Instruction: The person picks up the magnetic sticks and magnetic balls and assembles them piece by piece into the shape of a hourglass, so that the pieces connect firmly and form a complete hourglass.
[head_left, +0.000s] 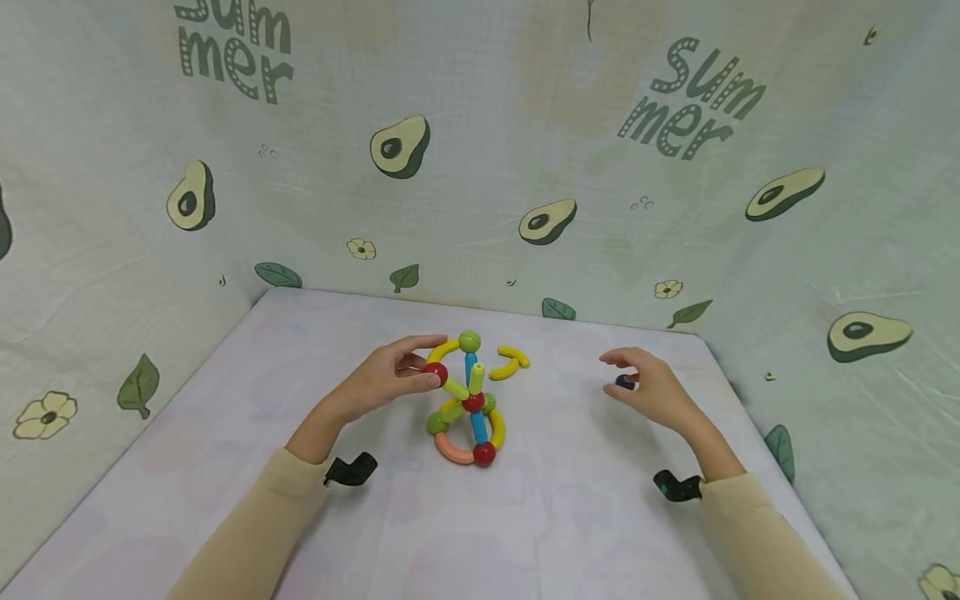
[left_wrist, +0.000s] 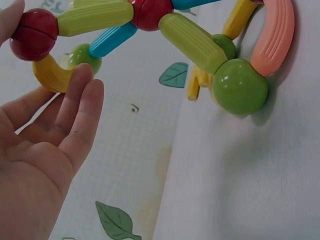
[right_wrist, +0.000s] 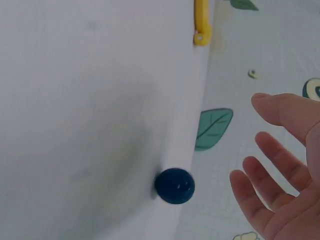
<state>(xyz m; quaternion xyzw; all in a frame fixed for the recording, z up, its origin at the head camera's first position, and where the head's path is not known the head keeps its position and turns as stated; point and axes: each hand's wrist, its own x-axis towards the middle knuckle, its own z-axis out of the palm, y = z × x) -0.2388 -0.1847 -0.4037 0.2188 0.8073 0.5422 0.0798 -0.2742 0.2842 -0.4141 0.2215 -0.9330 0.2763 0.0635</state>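
Note:
A magnetic ball-and-stick structure [head_left: 479, 428] stands mid-table, joined from red and green balls, straight blue and light green sticks, and yellow and salmon curved pieces. My left hand [head_left: 382, 377] holds its upper left side. In the left wrist view, the thumb touches a red ball [left_wrist: 34, 35], and fingers lie against a yellow curved piece [left_wrist: 51, 78]. To the right, my right hand [head_left: 651, 390] hovers with relaxed, parted fingers near a dark blue ball [head_left: 624, 382]. The right wrist view shows that ball [right_wrist: 174, 185] on the table, apart from the fingertips.
Loose yellow curved pieces [head_left: 512, 363] lie just behind and right of the structure. A pale patterned cloth covers the table [head_left: 570, 517]. Cloth walls [head_left: 465, 217] printed with avocados and leaves rise at the back and both sides.

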